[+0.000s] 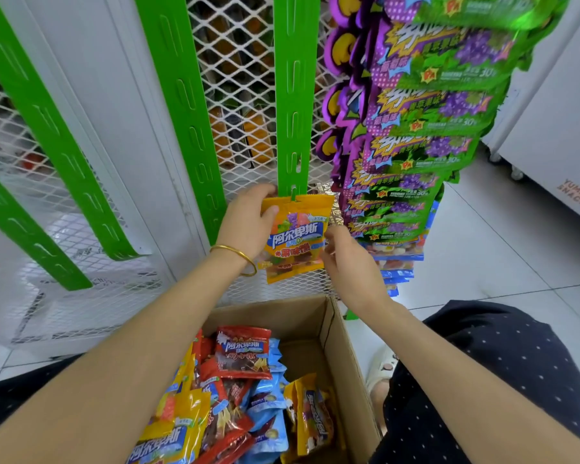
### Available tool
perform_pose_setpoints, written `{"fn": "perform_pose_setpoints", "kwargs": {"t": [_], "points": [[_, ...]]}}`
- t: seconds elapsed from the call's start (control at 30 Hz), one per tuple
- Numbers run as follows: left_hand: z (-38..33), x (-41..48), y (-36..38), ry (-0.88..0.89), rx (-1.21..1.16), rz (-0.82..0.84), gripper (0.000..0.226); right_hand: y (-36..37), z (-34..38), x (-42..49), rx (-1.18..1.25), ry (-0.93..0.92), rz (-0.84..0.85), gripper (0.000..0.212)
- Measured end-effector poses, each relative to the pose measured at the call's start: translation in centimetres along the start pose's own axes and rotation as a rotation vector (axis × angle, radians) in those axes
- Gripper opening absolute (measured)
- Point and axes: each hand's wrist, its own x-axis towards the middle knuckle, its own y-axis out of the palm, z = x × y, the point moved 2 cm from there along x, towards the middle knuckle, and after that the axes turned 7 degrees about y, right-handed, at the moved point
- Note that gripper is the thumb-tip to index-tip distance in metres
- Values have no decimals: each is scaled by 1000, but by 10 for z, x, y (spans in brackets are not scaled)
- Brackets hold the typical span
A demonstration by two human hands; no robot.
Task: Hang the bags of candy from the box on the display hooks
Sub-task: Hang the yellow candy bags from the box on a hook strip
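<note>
A yellow candy bag (297,236) hangs at the lowest hook of a green display strip (293,95), its top hole on the hook. My left hand (248,222) grips the bag's upper left corner, thumb on its front. My right hand (347,262) touches the bag's right edge with curled fingers; how firmly it holds is unclear. Below, an open cardboard box (335,333) holds several yellow, red and blue candy bags (241,390).
More green strips (185,105) hang over a white wire mesh panel (238,61). A strip full of green and purple bags (422,105) hangs to the right. A white freezer (556,128) stands on the tiled floor at far right. My knees flank the box.
</note>
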Motion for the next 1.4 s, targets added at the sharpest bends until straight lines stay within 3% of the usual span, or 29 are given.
{"fn": "perform_pose_setpoints", "kwargs": {"t": [0.17, 0.33, 0.57, 1.07, 1.4], "points": [[12, -37, 2, -2, -49, -169, 53, 38, -20, -10, -127, -45, 287, 23], [28, -73, 8, -80, -198, -171, 71, 97, -50, -25, -273, -8, 673, 25], [63, -116, 21, -165, -120, -35, 67, 179, -103, -72, -375, -6, 1060, 48], [80, -140, 33, -231, -104, 46, 65, 207, -115, -90, -179, 45, 869, 29], [82, -151, 39, -240, -103, 88, 66, 203, -115, -100, -462, -219, 900, 25]]}}
